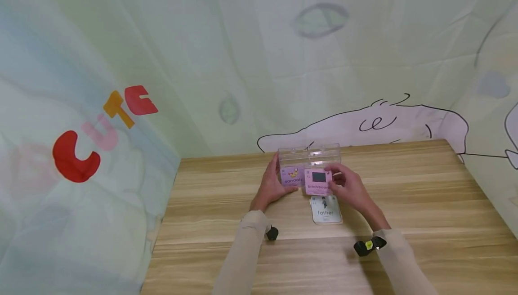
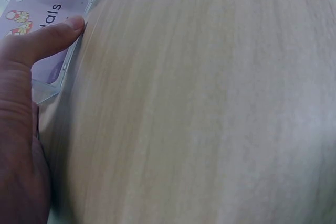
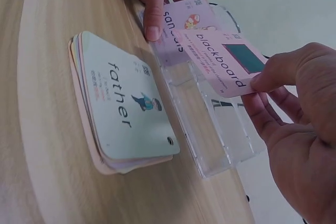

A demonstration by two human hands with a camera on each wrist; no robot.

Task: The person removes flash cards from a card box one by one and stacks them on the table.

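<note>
A clear plastic holder with compartments stands near the table's back edge. My left hand grips its left side, the thumb lying on the front edge in the left wrist view. In its left compartment leans a purple "sandals" card, partly covered by that thumb in the left wrist view. Between thumb and fingers my right hand pinches a pink "blackboard" card by its edge, held above the holder's right compartment. Just in front lies a stack of cards with a pale "father" card on top.
The wooden table extends to both sides of the holder and toward me. Directly behind it hangs a printed curtain. A dark band with a yellow-green spot sits on my right wrist.
</note>
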